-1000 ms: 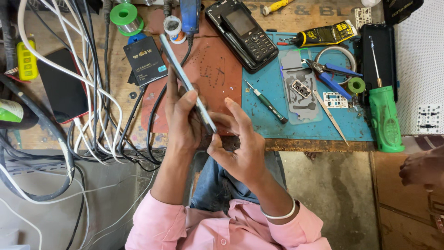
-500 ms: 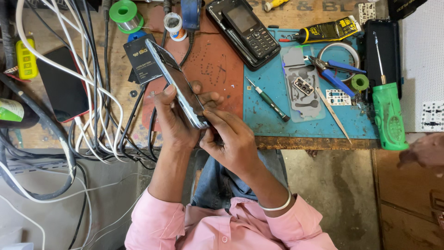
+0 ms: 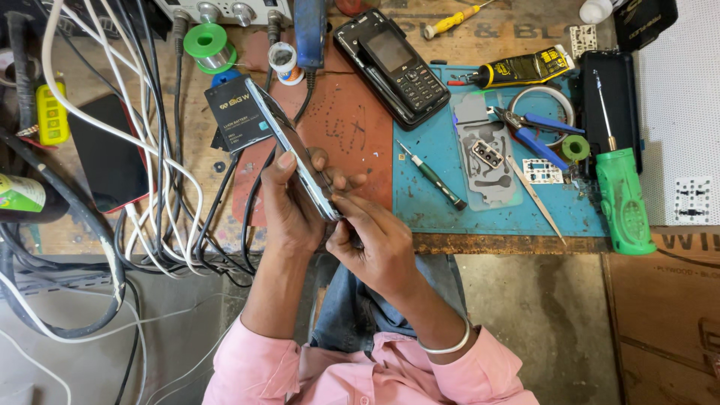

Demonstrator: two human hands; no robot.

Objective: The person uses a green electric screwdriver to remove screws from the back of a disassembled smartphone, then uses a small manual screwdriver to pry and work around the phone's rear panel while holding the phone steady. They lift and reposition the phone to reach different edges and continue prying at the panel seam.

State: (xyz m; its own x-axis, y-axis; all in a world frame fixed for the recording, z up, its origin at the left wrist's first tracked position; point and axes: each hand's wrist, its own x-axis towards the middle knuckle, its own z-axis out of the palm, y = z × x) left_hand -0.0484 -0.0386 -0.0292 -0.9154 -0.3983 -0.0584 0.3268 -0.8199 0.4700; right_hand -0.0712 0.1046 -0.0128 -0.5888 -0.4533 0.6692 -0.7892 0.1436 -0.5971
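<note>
Hands working above bench edge: left hand [image 3: 289, 206] gripping one slim phone [image 3: 294, 160] edge-on, tilted; right hand [image 3: 375, 244] pinching at its lower end, possibly holding small tool, too hidden to tell. One black keypad phone [image 3: 392, 66] lying behind. One black battery [image 3: 237, 112] with pale label sitting just beside slim phone's top. One yellow-black tube [image 3: 525, 69], one green-handled screwdriver [image 3: 624, 202], two green rolls [image 3: 205, 41] [image 3: 576, 148].
</note>
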